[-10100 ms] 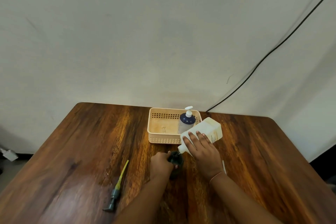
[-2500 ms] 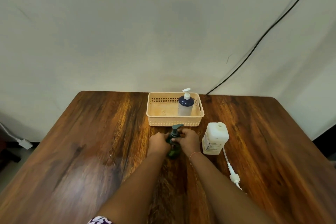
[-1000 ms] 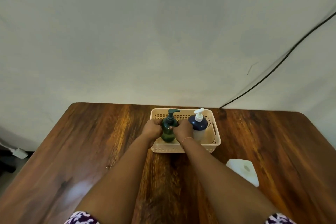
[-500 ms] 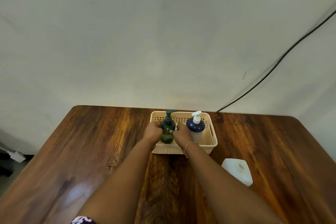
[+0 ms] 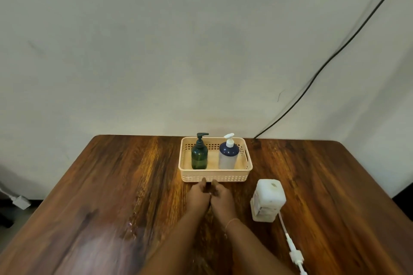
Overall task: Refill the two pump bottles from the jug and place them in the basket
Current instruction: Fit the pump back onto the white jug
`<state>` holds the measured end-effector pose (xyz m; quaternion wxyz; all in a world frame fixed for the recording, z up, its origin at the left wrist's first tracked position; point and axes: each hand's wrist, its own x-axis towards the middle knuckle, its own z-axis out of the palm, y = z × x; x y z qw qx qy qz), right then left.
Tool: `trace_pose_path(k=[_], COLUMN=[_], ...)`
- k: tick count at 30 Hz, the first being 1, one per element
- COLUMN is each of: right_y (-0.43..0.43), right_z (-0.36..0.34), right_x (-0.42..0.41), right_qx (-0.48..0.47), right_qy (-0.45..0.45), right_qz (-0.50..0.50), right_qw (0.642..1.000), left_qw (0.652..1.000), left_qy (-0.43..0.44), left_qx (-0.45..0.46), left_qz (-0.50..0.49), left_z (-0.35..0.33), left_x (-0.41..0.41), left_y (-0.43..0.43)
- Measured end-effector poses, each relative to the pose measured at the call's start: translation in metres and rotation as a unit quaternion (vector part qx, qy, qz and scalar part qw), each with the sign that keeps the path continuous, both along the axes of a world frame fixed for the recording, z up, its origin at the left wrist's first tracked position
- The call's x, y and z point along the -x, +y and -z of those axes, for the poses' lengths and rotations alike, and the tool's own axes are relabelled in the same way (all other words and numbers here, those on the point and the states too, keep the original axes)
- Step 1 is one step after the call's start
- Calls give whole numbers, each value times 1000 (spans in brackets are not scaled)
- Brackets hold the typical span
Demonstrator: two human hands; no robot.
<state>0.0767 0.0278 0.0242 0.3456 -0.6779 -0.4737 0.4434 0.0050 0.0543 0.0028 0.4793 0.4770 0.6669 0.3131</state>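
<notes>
A dark green pump bottle [image 5: 199, 156] stands upright in the left half of the beige basket [image 5: 214, 177]. Beside it, in the right half, stands a white bottle with a navy top and white pump [image 5: 228, 155]. The white jug [image 5: 268, 200] stands on the table to the right of my hands, its top hole uncovered. My left hand [image 5: 197, 194] and my right hand [image 5: 221, 195] rest side by side on the wood just in front of the basket, fingers loosely curled, holding nothing.
A white pump with a long tube [image 5: 292, 250] lies on the table behind the jug, toward the near right edge. A wet patch [image 5: 130, 230] shines on the wood at left. A black cable [image 5: 324, 67] runs down the wall to the table's back edge.
Both hands let go of the green bottle, which stays in the basket, and drew back toward me onto the table. The camera view also shifted, showing the jug and its tube again.
</notes>
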Motion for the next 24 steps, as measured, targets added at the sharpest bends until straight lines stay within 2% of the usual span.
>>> trace_pose_path(k=[4, 7, 10, 12, 15, 18, 21, 24], right_y=[-27, -38, -44, -43, -38, -37, -40, -43], right_z=[14, 7, -9, -17, -13, 0, 6, 7], right_x=[-20, -43, -73, -93, -122, -139, -145, -145], right_qx=[-10, -92, -208, -236, -180, -105, -64, -62], right_qy=[-20, -41, -117, -164, -203, -220, -193, -187], right_qz=[-12, 40, 141, 180, 212, 196, 139, 119], right_qw=[1000, 994, 961, 941, 939, 950, 969, 973], left_qw=[999, 998, 993, 989, 981, 973, 969, 970], left_qy=[15, 14, 18, -3, -63, -114, -115, -114], left_qx=[-3, -9, -31, -30, -3, 19, 24, 28], left_qz=[36, 66, 115, 147, 181, 199, 217, 214], left_z=[5, -1, -15, -21, -29, -27, -13, -3], left_x=[-13, -28, -51, -66, -89, -104, -112, -115], left_y=[-30, -41, -47, -49, -52, -49, -43, -39])
